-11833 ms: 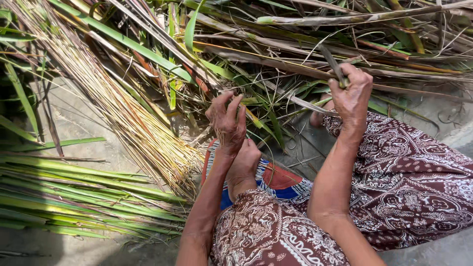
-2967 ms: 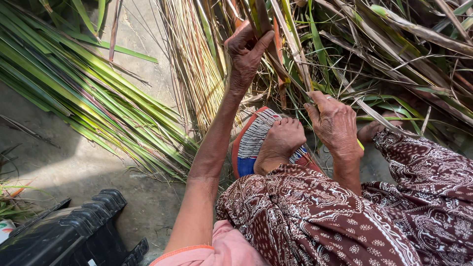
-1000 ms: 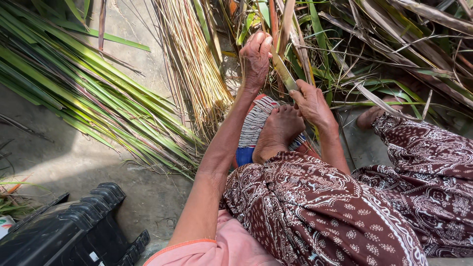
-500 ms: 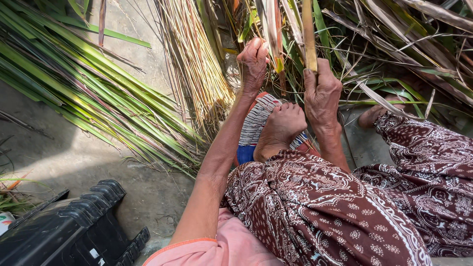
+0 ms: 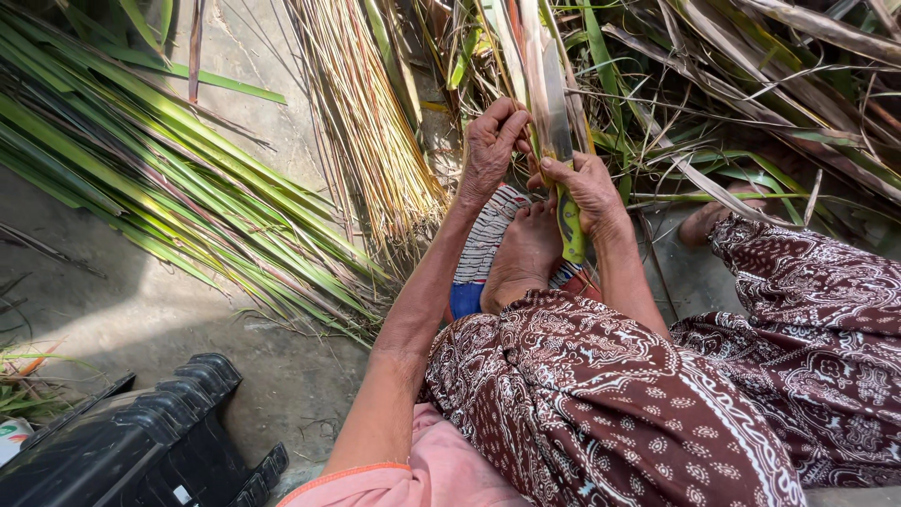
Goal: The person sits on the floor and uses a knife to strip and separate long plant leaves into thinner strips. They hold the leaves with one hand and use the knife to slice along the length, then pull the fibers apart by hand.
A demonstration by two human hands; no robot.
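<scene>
Gripping the long leaf (image 5: 549,103) low, my right hand (image 5: 589,188) is closed around it above my foot (image 5: 526,249); my left hand (image 5: 490,150) pinches its edge just beside. I'd peel slowly, keeping tension even.

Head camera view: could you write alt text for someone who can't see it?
Seated on the ground, a person grips a long leaf strip in the right hand while the left hand pinches it. Green leaves and dry stalks are piled around; a black case lies nearby.
</scene>
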